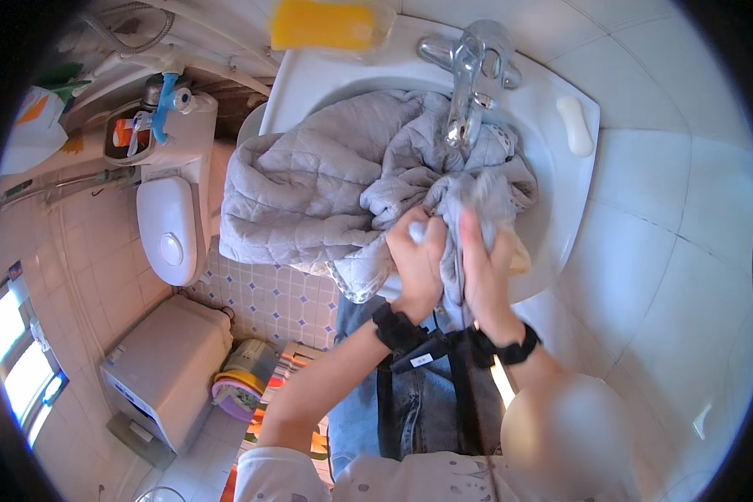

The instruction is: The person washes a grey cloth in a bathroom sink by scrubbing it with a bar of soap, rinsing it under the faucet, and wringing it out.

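A large grey quilted cloth (301,188) fills the white washbasin (581,197) and hangs over its left and front edges. Its patterned underside shows at the front. My left hand (418,259) is closed around a bunched fold near the front rim. Beside it, my right hand (487,268) grips the same cloth, its fingers slightly blurred. A small pale patch shows by the left thumb; I cannot tell whether it is cloth or something else. Just beyond the hands, the chrome faucet (464,92) reaches over the cloth.
On the basin's right rim lies a white bar of soap (574,125). A yellow block (322,23) sits at the back left. To the left are a toilet (171,230), a boxy washing machine (167,368) and stacked basins (244,378). Tiled wall (644,251) closes the right side.
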